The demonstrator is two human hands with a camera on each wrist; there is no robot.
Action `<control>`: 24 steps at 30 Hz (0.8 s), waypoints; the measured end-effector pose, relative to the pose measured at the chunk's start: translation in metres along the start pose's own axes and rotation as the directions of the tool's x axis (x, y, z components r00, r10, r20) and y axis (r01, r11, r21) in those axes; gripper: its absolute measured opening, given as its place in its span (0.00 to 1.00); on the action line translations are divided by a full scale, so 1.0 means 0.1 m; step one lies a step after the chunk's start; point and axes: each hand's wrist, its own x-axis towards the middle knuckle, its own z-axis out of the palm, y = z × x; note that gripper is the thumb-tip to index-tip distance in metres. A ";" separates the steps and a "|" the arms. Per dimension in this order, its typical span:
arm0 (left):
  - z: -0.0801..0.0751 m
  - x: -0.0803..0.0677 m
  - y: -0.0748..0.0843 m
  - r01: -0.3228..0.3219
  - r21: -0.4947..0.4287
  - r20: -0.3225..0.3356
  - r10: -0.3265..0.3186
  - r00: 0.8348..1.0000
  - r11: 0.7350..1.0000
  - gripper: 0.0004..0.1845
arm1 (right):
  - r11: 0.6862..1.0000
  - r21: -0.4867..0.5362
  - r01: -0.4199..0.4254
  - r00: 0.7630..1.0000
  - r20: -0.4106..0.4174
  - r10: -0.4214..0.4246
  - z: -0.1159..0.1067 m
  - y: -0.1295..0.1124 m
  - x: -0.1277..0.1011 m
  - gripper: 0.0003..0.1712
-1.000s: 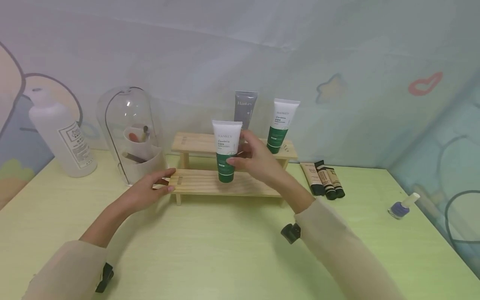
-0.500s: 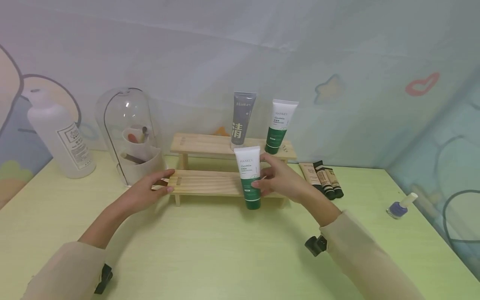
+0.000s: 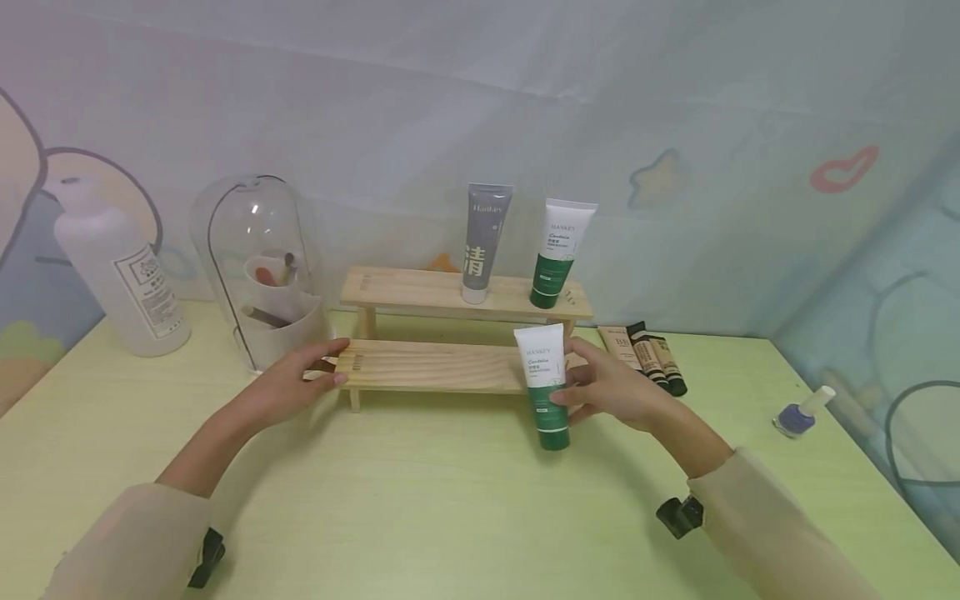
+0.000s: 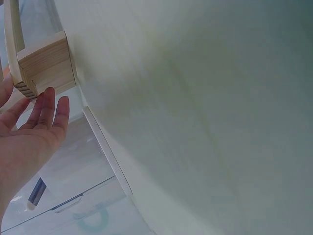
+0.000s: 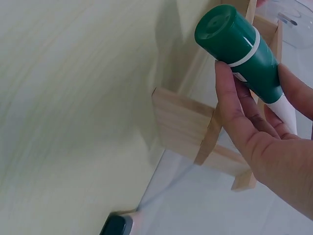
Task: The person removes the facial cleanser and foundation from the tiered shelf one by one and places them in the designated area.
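Observation:
My right hand (image 3: 611,385) grips a white and green squeeze tube (image 3: 543,387) upright, cap down, in front of the right end of a two-step wooden stand (image 3: 427,367). Seen from the right wrist, the tube's green cap (image 5: 217,27) points toward the camera, clear of the tabletop. My left hand (image 3: 288,385) holds the left end of the stand's lower step; in the left wrist view its thumb and forefinger meet the board's end (image 4: 27,88). On the upper step stand a grey tube (image 3: 486,242) and, at its right end, another white and green tube (image 3: 558,250).
Left of the stand is a clear dome (image 3: 251,217) over a white brush holder (image 3: 281,325). A white pump-style bottle (image 3: 123,258) stands farther left. Several small beige and black tubes (image 3: 648,354) lie right of the stand, and a purple nail polish bottle (image 3: 797,417) is near the right edge.
My right hand has carried the white and green tube right and down, from over the lower step to in front of its right end. The left hand has stayed at the stand.

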 end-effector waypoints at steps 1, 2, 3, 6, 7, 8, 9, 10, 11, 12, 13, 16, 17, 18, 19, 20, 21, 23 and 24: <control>0.00 0.00 0.00 -0.001 0.001 -0.001 0.001 1.000 1.000 0.28 | 1.000 0.000 -0.001 1.000 -0.002 0.001 -0.02 0.01 -0.02 0.29; 0.00 0.00 0.00 -0.002 0.001 -0.001 0.002 1.000 1.000 0.28 | 1.000 -0.001 -0.002 1.000 -0.004 0.002 -0.03 0.03 -0.03 0.28; 0.00 0.00 -0.01 -0.003 0.002 -0.002 0.003 1.000 1.000 0.28 | 1.000 0.000 -0.005 1.000 -0.008 0.005 -0.05 0.04 -0.05 0.28; 0.00 0.00 -0.01 -0.004 0.001 -0.001 0.004 1.000 1.000 0.28 | 1.000 -0.004 -0.021 1.000 -0.020 0.021 -0.10 0.07 -0.10 0.28; 0.00 0.00 -0.01 -0.004 0.001 -0.001 0.004 1.000 1.000 0.27 | 1.000 -0.006 -0.030 0.999 -0.025 0.030 -0.11 0.08 -0.12 0.28; 0.00 0.00 -0.01 -0.005 0.000 0.000 0.005 1.000 1.000 0.27 | 0.999 -0.007 -0.038 0.999 -0.031 0.037 -0.12 0.10 -0.13 0.28; 0.00 0.00 -0.01 -0.005 -0.002 0.001 0.005 1.000 1.000 0.27 | 0.999 -0.010 -0.045 0.998 -0.038 0.044 -0.14 0.11 -0.15 0.29; 0.00 0.00 0.00 -0.005 -0.003 0.003 0.005 1.000 1.000 0.27 | 0.999 -0.011 -0.050 0.998 -0.042 0.050 -0.16 0.13 -0.17 0.29; 0.00 0.00 0.00 -0.005 -0.003 0.004 0.005 1.000 1.000 0.27 | 0.998 -0.011 -0.055 0.998 -0.045 0.054 -0.18 0.14 -0.18 0.29; 0.00 0.00 0.00 -0.005 -0.004 0.004 0.005 1.000 1.000 0.27 | 0.998 -0.010 -0.059 0.997 -0.049 0.058 -0.20 0.16 -0.20 0.29; 0.00 0.00 0.00 -0.005 -0.005 0.004 0.005 1.000 1.000 0.27 | 0.998 -0.007 -0.062 0.997 -0.053 0.062 -0.22 0.18 -0.22 0.29; 0.00 0.00 0.00 -0.005 -0.004 0.006 0.005 1.000 1.000 0.27 | 0.998 0.002 -0.070 0.996 -0.060 0.070 -0.28 0.23 -0.27 0.30; 0.00 0.00 0.00 -0.004 -0.005 0.006 0.004 1.000 1.000 0.27 | 0.997 0.004 -0.071 0.995 -0.062 0.072 -0.30 0.24 -0.29 0.31; 0.00 0.00 0.00 -0.003 -0.004 0.007 0.003 1.000 1.000 0.27 | 0.997 0.003 -0.074 0.995 -0.064 0.074 -0.32 0.25 -0.32 0.31; 0.00 0.00 0.00 -0.001 -0.003 0.008 0.001 1.000 1.000 0.27 | 0.997 0.004 -0.075 0.995 -0.064 0.075 -0.34 0.27 -0.34 0.32; 0.00 0.00 0.00 0.002 -0.003 0.009 -0.002 1.000 1.000 0.27 | 0.997 0.003 -0.073 0.995 -0.063 0.073 -0.36 0.28 -0.36 0.33; 0.00 0.00 0.00 0.005 -0.003 0.010 -0.005 1.000 1.000 0.27 | 0.997 0.004 -0.073 0.995 -0.060 0.074 -0.38 0.29 -0.38 0.33; 0.00 0.00 0.00 0.011 -0.004 0.012 -0.011 1.000 1.000 0.28 | 0.997 0.008 -0.071 0.996 -0.048 0.071 -0.43 0.32 -0.42 0.34; 0.00 0.00 0.00 0.015 -0.004 0.013 -0.015 1.000 1.000 0.28 | 0.997 0.009 -0.074 0.996 -0.044 0.074 -0.45 0.33 -0.44 0.34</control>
